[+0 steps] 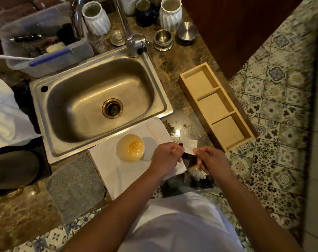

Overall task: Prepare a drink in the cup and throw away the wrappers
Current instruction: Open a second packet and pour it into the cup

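Both hands pinch small white sachet between them, just R of cup: L hand closed on its L end, R hand on R end. Cup w/ amber liquid sits on white napkin at counter edge, front of sink. Wooden tray to R.

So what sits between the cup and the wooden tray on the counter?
In the head view, a thin stick on the white napkin, then dark counter, lie between cup and wooden tray.
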